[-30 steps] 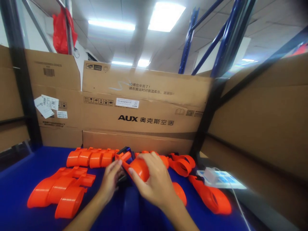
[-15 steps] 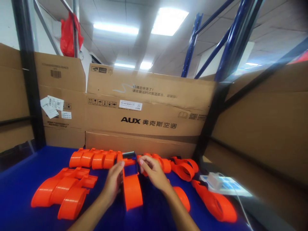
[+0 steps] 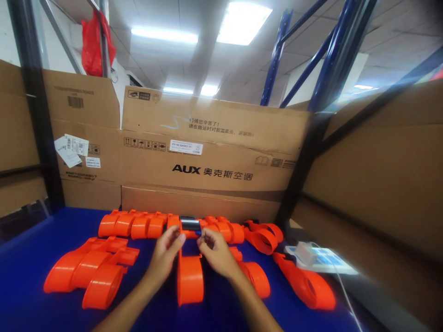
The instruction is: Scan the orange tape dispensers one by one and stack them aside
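Observation:
An orange tape dispenser (image 3: 189, 276) lies lengthwise on the blue table (image 3: 27, 258), straight in front of me. My left hand (image 3: 166, 252) pinches its far end from the left. My right hand (image 3: 214, 251) pinches the same end from the right. Between my fingertips sits a small black roller part (image 3: 190, 224) at the dispenser's far end. Both hands are closed on the dispenser.
More orange dispensers lie around: a row (image 3: 138, 225) along the back, three stacked at the left (image 3: 90, 272), others at the right (image 3: 304, 286). Cardboard boxes (image 3: 214, 157) wall the back and the right. A white charger on a phone (image 3: 311, 256) sits at the right.
The dispenser went from held in my right hand to lying flat on the table. Both hands moved to its far end and drew closer together around the black part.

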The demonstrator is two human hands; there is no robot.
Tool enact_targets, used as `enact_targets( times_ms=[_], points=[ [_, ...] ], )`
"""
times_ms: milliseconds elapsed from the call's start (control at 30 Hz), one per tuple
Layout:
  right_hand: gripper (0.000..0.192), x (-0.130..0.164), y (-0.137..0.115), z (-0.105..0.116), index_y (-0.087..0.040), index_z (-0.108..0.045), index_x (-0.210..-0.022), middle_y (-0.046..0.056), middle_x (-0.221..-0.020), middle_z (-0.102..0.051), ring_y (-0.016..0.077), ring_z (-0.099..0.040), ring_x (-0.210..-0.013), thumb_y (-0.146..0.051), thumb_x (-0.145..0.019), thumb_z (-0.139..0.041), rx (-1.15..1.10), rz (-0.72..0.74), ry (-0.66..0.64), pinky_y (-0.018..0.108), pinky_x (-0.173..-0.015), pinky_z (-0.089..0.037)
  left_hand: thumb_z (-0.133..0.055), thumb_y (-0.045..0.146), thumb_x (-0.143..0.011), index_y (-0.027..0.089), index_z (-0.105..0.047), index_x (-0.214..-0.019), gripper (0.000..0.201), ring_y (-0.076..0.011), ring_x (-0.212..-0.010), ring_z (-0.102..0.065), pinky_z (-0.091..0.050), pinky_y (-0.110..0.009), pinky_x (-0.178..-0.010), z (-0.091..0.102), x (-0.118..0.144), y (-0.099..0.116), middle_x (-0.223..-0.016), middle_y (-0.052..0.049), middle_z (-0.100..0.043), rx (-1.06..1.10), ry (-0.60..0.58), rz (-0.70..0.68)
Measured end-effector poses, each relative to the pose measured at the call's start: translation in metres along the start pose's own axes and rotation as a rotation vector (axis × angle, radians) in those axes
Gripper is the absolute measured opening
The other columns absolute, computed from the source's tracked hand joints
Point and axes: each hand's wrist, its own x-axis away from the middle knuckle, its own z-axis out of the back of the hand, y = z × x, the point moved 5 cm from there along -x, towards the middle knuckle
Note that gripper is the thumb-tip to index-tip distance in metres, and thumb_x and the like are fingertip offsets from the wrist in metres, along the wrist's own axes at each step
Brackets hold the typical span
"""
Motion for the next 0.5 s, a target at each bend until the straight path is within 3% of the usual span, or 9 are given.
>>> enact_targets(
  times_ms=[200, 333, 500],
  points=[
    [0.014, -0.002, 0.0, 0.002, -0.02, -0.047, -0.067, -0.004, -0.064, -0.044, 0.0128, -0.042, -0.061, -0.016, -0.08, -0.048, 0.127, 0.031, 0.039, 0.023, -0.055, -0.034, -0.079, 0.037, -0.072, 0.019, -0.07, -0.109, 0.042, -0.0309, -0.112, -0.063, -0.049, -0.036, -0.091, -0.01, 0.0, 0.009, -0.106, -0.011, -0.074, -0.024, -0.093, -0.043],
    [0.016, -0.002, -0.001, 0.0, -0.02, -0.043, -0.064, -0.005, -0.061, -0.042, 0.0123, -0.04, -0.059, -0.015, -0.079, -0.048, 0.203, 0.032, 0.05, 0.024, -0.055, -0.03, -0.08, 0.036, -0.071, 0.018, -0.069, -0.11, 0.045, -0.029, -0.107, -0.065, -0.049, -0.036, -0.091, -0.004, -0.002, 0.004, -0.108, -0.01, -0.074, -0.043, -0.02, -0.046],
    [0.019, 0.0, -0.004, -0.003, -0.021, -0.037, -0.062, -0.006, -0.059, -0.036, 0.0116, -0.037, -0.056, -0.014, -0.078, -0.045, 0.238, 0.042, 0.093, 0.024, -0.054, -0.027, -0.081, 0.035, -0.07, 0.016, -0.068, -0.113, 0.048, -0.027, -0.099, -0.067, -0.049, -0.037, -0.091, 0.003, -0.006, -0.003, -0.087, -0.007, -0.074, -0.055, 0.029, -0.022]
  ],
)
